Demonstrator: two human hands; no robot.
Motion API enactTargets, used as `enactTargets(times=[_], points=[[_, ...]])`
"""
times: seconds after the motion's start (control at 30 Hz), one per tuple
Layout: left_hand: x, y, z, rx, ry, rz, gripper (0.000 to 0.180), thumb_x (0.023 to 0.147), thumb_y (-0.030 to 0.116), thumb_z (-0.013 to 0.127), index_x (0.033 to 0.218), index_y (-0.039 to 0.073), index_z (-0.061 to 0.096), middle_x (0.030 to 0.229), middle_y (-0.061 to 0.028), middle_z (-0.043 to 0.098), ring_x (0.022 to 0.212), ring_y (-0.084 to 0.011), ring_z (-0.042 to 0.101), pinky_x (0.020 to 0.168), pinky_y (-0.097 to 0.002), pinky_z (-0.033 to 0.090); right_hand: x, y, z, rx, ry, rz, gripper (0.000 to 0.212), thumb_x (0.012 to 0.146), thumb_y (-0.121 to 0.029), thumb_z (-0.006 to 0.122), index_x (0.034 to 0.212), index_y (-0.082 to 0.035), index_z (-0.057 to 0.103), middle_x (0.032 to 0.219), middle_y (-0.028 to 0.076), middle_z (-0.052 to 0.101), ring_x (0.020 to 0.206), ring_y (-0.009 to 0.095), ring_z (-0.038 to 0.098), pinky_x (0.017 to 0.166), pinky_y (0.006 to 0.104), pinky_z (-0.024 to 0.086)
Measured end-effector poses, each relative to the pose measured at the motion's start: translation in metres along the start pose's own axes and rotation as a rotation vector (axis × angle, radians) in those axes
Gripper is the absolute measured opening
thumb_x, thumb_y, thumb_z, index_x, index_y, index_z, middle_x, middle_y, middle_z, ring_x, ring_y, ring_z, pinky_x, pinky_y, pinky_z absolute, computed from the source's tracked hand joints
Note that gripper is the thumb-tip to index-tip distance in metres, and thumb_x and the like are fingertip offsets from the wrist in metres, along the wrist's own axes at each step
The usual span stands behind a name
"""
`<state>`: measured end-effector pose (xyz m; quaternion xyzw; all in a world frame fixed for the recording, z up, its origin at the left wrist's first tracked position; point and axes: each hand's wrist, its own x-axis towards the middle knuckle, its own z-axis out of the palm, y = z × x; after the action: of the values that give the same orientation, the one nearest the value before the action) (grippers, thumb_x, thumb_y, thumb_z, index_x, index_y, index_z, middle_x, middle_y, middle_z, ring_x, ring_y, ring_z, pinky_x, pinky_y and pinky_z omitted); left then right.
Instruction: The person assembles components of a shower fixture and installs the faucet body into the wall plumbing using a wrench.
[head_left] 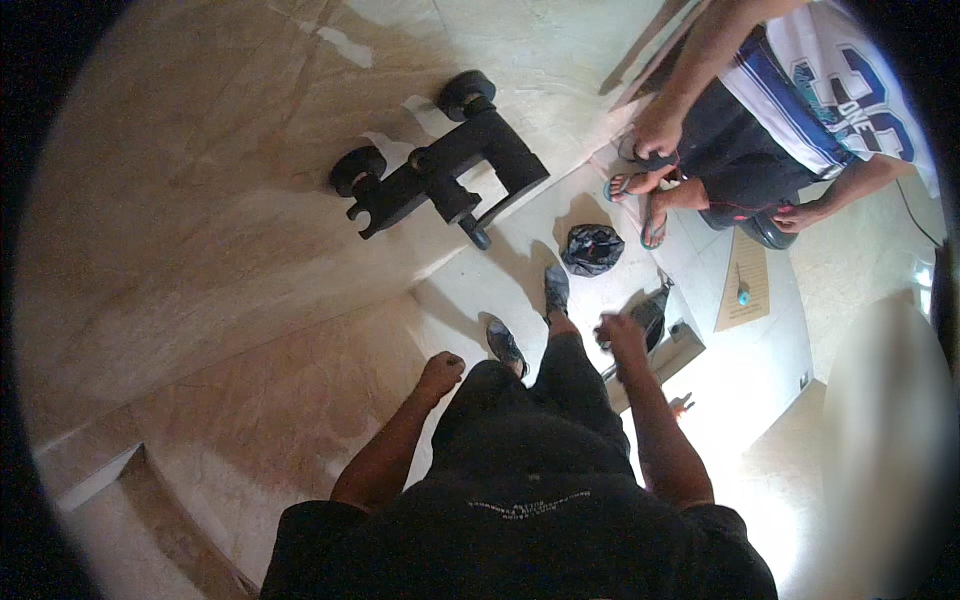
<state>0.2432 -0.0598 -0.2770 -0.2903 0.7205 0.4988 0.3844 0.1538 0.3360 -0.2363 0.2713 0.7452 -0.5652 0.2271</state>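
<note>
My left hand (442, 373) hangs at the left of my body near my thigh, its fingers curled into a loose fist. What it holds, if anything, is hidden. On the other side, my right hand (624, 338) is raised over the floor with its fingers bent inward. It is slightly blurred, and I cannot make out what is in it. Ahead of me a black wall-mounted mixer tap (430, 180) with two round wall flanges sticks out from the tiles, apart from both hands. Beyond my right hand lies a black bag (650, 312).
A black plastic bag (592, 249), its top open, stands on the floor ahead of my shoes. At the far right a co-worker (770, 120) in sandals holds a dark object with a red cord. A cardboard sheet (745, 285) lies nearby. Tiled walls rise ahead and left.
</note>
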Motion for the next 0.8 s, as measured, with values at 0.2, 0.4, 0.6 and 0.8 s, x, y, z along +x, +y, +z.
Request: enactTargets(times=[0.2,0.4,0.6,0.8], points=[[0.004,0.016,0.018,-0.112,0.182,0.180,0.024,0.099,0.021,0.059,0.108,-0.002,0.064,0.096,-0.0114,0.071,0.087,-0.0202,0.071,0.073,-0.0351,0.056,-0.002,0.015,0.076,0.087,-0.143,-0.021,0.029,0.101,-0.019,0.058,0.119,0.002,0.067,0.091,0.009,0.072,0.077,0.017,0.067,0.069,0.0329,0.054],[-0.024,0.137,0.002,-0.640,0.571,0.706,0.013,0.100,0.011,0.060,0.102,-0.001,0.065,0.099,-0.0087,0.069,0.092,-0.0166,0.067,0.090,-0.0318,0.053,0.033,-0.146,0.099,0.356,-0.164,-0.521,0.038,0.106,-0.027,0.051,0.120,0.005,0.066,0.095,0.011,0.071,0.086,0.017,0.064,0.083,0.0326,0.050],[-0.049,0.223,-0.051,-0.327,1.192,1.296,0.049,0.106,0.039,0.047,0.135,0.001,0.053,0.131,-0.0199,0.060,0.129,-0.0297,0.055,0.110,-0.0475,0.045,0.049,-0.247,0.120,0.880,-0.702,-0.709,0.080,0.105,-0.061,0.031,0.145,0.008,0.041,0.127,0.024,0.063,0.110,0.035,0.061,0.100,0.0444,0.044],[-0.043,0.260,-0.059,-0.222,1.315,1.435,0.052,0.106,0.032,0.053,0.145,-0.002,0.046,0.141,-0.0221,0.054,0.127,-0.0315,0.058,0.112,-0.0470,0.044,0.051,-0.260,0.146,1.031,-0.871,-0.907,0.071,0.103,-0.056,0.046,0.135,0.007,0.051,0.114,0.021,0.067,0.101,0.028,0.065,0.095,0.0415,0.050]])
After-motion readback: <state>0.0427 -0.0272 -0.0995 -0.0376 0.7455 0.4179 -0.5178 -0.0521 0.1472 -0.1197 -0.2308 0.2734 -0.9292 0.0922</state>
